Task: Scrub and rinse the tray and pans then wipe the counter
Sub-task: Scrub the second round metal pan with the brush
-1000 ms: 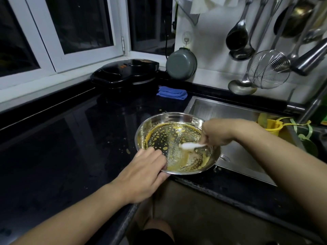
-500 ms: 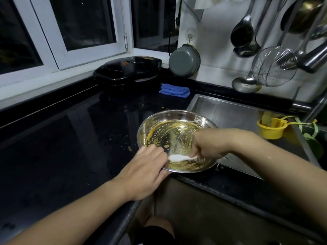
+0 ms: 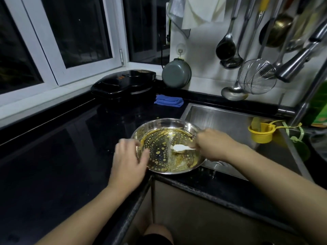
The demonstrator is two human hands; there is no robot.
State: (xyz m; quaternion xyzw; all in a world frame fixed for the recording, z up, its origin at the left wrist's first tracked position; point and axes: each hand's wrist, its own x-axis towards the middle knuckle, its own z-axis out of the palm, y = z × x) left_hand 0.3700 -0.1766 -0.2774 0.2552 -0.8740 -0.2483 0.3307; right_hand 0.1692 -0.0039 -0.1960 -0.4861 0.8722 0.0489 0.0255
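On the black counter, at the sink's nine-o'clock edge, the greasy steel pan overhangs the basin. The left hand grips its nine-o'clock rim; the right hand pinches a white scraper. A hard stroke could tip the pan, slopping oil onto the counter.

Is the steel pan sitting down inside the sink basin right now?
No, the steel pan rests on the black counter, only its right rim overhanging the sink.

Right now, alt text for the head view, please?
Left hand holds the near rim of a greasy steel pan at the sink edge, while the right hand scrapes it with a white spoon.
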